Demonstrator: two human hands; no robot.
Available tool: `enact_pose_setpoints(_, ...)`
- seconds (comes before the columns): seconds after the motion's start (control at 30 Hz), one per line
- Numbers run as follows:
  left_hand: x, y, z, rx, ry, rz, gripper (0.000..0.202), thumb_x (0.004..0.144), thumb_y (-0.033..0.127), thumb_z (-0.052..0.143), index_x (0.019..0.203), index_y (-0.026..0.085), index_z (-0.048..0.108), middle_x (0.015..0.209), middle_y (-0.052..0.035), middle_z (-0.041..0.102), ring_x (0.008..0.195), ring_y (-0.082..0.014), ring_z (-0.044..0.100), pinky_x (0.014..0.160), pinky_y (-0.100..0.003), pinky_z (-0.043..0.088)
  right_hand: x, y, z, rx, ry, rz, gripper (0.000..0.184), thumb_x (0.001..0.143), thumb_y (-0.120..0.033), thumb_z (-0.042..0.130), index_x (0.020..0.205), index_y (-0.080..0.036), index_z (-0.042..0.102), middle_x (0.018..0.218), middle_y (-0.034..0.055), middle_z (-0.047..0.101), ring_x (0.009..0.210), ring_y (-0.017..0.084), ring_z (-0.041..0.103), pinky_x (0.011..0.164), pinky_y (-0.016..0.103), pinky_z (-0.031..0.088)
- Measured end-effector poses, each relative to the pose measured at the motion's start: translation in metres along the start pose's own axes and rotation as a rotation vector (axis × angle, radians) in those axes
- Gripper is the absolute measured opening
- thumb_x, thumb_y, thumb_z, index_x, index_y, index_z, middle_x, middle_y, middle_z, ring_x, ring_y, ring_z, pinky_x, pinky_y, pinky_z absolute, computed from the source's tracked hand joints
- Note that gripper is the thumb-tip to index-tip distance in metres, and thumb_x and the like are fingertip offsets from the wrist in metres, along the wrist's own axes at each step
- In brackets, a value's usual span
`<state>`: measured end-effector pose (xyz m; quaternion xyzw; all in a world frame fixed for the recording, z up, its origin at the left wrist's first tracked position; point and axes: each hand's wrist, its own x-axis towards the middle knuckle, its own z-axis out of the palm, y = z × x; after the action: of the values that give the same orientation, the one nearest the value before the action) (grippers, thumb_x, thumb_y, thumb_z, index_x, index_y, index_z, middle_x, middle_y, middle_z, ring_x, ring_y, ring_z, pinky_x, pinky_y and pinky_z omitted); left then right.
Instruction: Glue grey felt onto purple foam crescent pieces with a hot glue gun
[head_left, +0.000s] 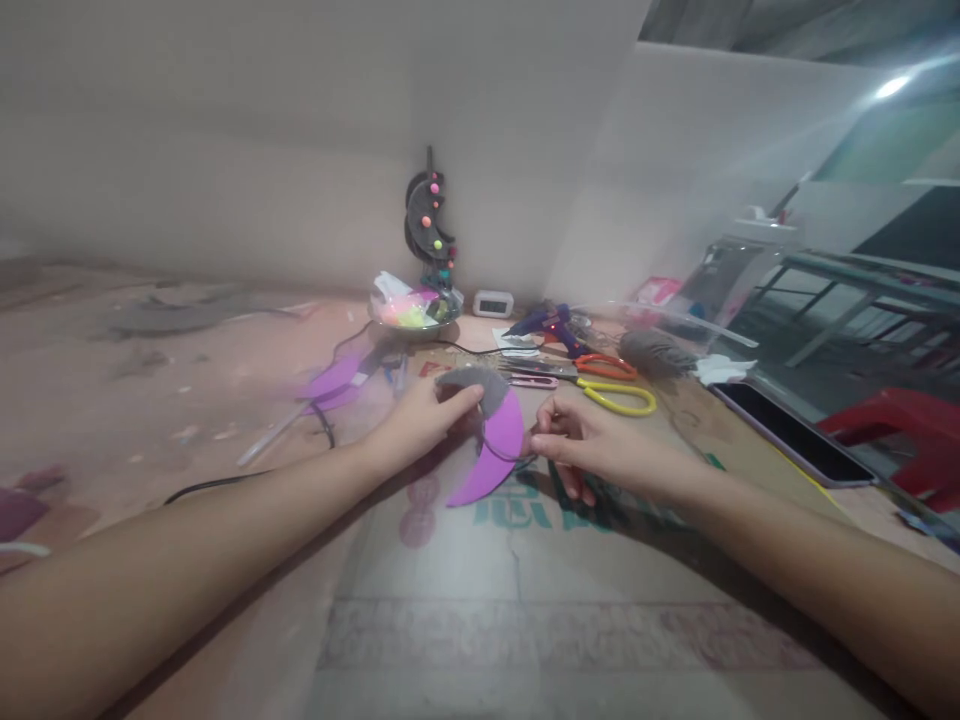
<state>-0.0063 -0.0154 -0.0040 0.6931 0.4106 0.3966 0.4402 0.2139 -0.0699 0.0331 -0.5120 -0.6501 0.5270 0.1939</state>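
A purple crescent (504, 440), its upper part covered in grey fuzzy yarn, is held above the cardboard. My left hand (442, 405) pinches it at the grey-wrapped upper end, thumb on the front. A thin dark grey strand of yarn (501, 456) runs across the bare purple face toward the right. My right hand (571, 442) is at the crescent's right edge, its thumb and index finger closed on that strand. The crescent's lower tip points down and left, uncovered. What my left fingers press on behind it is hidden.
Behind my hands lie scissors with orange and yellow handles (619, 396), a glue gun (551, 325), a small white clock (493, 304) and a bowl (416, 325) beneath a grey crescent ornament with coloured balls (427, 220). A phone (795, 435) lies right, more purple pieces (334, 383) left.
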Motion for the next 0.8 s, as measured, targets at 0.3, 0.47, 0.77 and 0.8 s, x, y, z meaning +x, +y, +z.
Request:
enact_pose_setpoints(0.3,-0.004,0.004,0.000,0.035,-0.006,-0.040,0.034,0.085,0.044,0.054,0.064,0.016,0.054,0.059,0.0017,0.052,0.055,-0.0114,0.047,0.049,-0.022,0.035,-0.002,0.000,-0.013,-0.381,0.043,-0.200,0.013,0.083,-0.032,0.061,0.085,-0.020,0.065,0.071,-0.0002,0.067,0.062,0.012,0.059,0.056,0.024,0.045)
enact_pose_setpoints(0.47,-0.004,0.004,0.002,0.059,-0.057,-0.014,0.032,0.085,0.043,0.054,0.066,0.016,0.056,0.060,0.0011,0.056,0.053,-0.0109,0.047,0.051,-0.022,0.036,-0.005,-0.008,-0.007,-0.512,0.291,-0.406,0.019,0.086,-0.032,0.057,0.079,-0.022,0.070,0.076,0.0015,0.071,0.067,0.015,0.062,0.060,0.025,0.046)
enact_pose_setpoints(0.77,-0.004,0.002,0.003,0.101,-0.089,0.016,0.031,0.085,0.043,0.055,0.071,0.016,0.060,0.062,0.0013,0.058,0.054,-0.0111,0.049,0.053,-0.023,0.038,0.004,-0.001,-0.009,-0.460,0.532,-0.400,0.021,0.086,-0.035,0.055,0.075,-0.020,0.064,0.070,0.0004,0.064,0.061,0.013,0.055,0.056,0.024,0.041)
enact_pose_setpoints(0.8,-0.004,0.002,0.003,0.092,-0.091,0.005,0.031,0.085,0.043,0.055,0.071,0.016,0.059,0.062,0.0012,0.058,0.054,-0.0111,0.049,0.052,-0.022,0.038,0.006,0.004,-0.011,-0.449,0.526,-0.385,0.021,0.086,-0.035,0.055,0.076,-0.019,0.064,0.070,0.0005,0.064,0.061,0.013,0.054,0.056,0.024,0.041)
